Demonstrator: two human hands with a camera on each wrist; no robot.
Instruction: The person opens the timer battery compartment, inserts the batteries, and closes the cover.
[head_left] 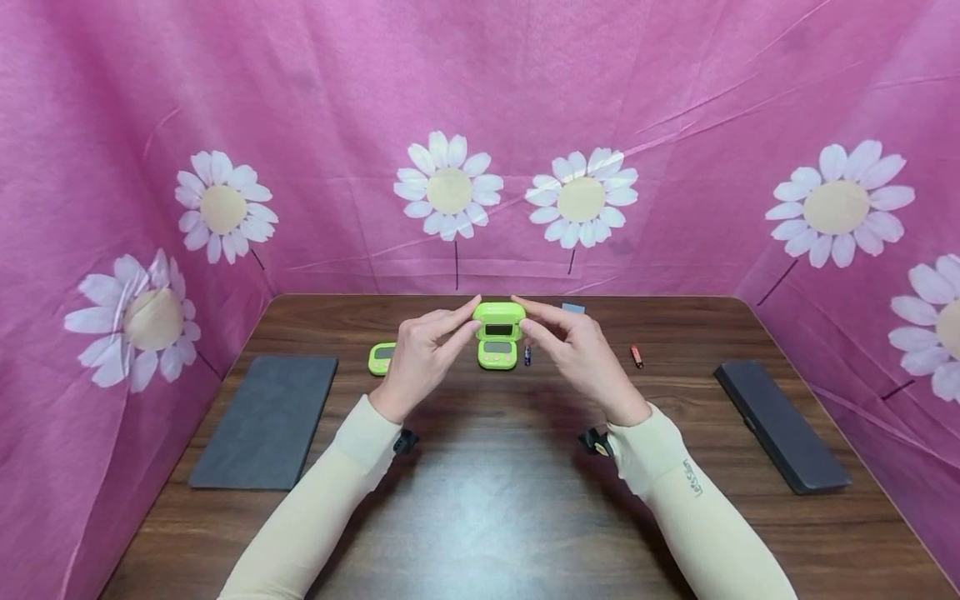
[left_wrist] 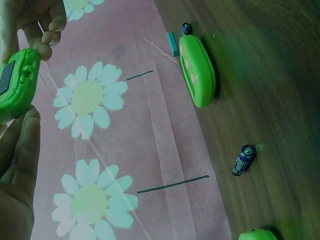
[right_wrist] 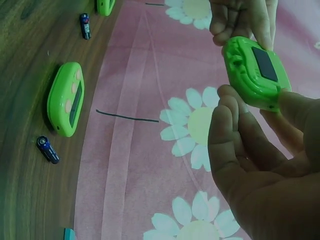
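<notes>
Both hands hold a bright green digital timer (head_left: 500, 314) up over the far part of the table, one hand at each side. A dark rectangular patch on it faces the person, and notches show along its edge in the wrist views. My left hand (head_left: 426, 354) pinches its left end between thumb and fingers. On the opposite end, my right hand (head_left: 583, 360) grips with thumb and fingertips. Below it lies a second green timer (head_left: 497, 356) with a grey screen and pink buttons. A blue battery (head_left: 527, 356) lies right of that one; another battery (left_wrist: 244, 159) lies on its other side.
A third green timer (head_left: 382, 359) lies partly behind the left hand. To the right is a red battery (head_left: 637, 356), and at the back a small blue piece (head_left: 573, 308). A grey flat folder (head_left: 266, 423) lies left, a dark long case (head_left: 782, 427) right. Pink flowered cloth (head_left: 517, 100) surrounds the table.
</notes>
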